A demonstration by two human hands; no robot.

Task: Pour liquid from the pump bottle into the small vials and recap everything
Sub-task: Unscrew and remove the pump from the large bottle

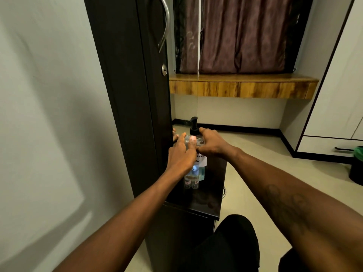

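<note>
A clear pump bottle (200, 165) with a black pump head (194, 125) and a white label stands on a dark low cabinet top (208, 203). My left hand (181, 156) wraps round the bottle's shoulder from the left, thumb across its front. On the right side my right hand (211, 143) grips the bottle just below the pump collar. Two small clear vials (191, 182) stand side by side in front of the bottle's base, partly hidden by my left wrist. Whether the vials are capped cannot be made out.
A tall dark wardrobe door (133, 95) with a metal handle stands close on the left. A wooden shelf (241, 87) under maroon curtains crosses the back. White cupboards (337, 95) and a green-lined bin (356, 165) are at the right. My dark-clad knee (229, 244) is below.
</note>
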